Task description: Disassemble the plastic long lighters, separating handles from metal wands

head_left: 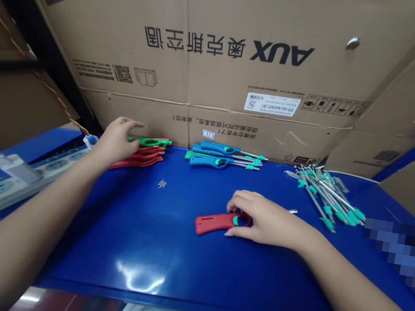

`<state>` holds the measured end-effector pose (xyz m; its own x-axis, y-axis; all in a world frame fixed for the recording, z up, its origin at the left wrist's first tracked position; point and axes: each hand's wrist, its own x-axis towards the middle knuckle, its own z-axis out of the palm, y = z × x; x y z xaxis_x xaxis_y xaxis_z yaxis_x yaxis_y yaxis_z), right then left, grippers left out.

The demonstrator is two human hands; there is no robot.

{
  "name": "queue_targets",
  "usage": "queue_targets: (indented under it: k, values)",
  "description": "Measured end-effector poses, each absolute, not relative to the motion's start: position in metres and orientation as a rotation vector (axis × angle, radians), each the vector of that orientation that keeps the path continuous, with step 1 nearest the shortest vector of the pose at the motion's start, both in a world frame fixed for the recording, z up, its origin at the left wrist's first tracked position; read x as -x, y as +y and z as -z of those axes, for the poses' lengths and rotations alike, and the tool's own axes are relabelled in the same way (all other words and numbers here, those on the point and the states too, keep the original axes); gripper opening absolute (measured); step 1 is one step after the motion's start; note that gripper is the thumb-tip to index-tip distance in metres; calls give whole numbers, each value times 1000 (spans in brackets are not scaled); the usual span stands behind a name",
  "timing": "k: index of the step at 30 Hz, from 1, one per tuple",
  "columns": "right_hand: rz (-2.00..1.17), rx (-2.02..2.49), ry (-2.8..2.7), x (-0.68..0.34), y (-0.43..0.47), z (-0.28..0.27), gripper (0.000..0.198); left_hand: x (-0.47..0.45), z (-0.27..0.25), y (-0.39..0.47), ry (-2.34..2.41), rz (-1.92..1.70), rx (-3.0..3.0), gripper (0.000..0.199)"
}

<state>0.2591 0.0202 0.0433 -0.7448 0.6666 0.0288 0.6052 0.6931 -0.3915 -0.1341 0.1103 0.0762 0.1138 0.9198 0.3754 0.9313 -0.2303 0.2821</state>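
Note:
My right hand [252, 219] has its fingers and thumb round a red gas lighter [214, 223] with a teal trigger, lying low over the table. Part of its metal tube shows beyond the hand. At the back left, my left hand [118, 138] is above a stack of red handle shells [141, 159], thumb and forefinger apart. A green handle shell [152, 142] lies on top, close to those fingertips; whether they touch it I cannot tell. Blue lighters [208, 161] with metal tubes lie at the back middle. Small screws [162, 184] sit in a little heap.
Metal lighter tubes with teal parts [328, 197] are piled at the back right. A white power strip [49, 171] with a plugged-in charger [18, 168] runs along the left. A tall cardboard sheet [204, 80] stands behind the blue table [105, 244].

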Motion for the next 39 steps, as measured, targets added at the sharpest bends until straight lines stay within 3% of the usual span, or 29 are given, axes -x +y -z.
queue_targets:
  k: [4,7,10,13,20,28,39]
  values:
    - [-576,1168,-2734,-266,19,-50,36,74,-70,74,-1511,903,2586,31]
    - [-646,1216,-2717,-265,18,-46,21,30,-55,37,-1217,648,3060,26]
    - [-636,1199,-2683,-260,16,-41,25,3,-33,9,-1174,460,3218,38]
    - [-557,1286,-2661,-257,16,-40,39,-8,-13,1,-1147,560,3206,38]
    - [-367,1395,-2733,-258,19,-45,48,-10,-4,6,-1211,738,3186,34]
    - [-255,1345,-2746,-250,16,-39,45,-9,-5,6,-1216,720,3136,36]
    - [-252,1288,-2728,-246,15,-37,45,-8,-6,9,-1301,734,3143,20]
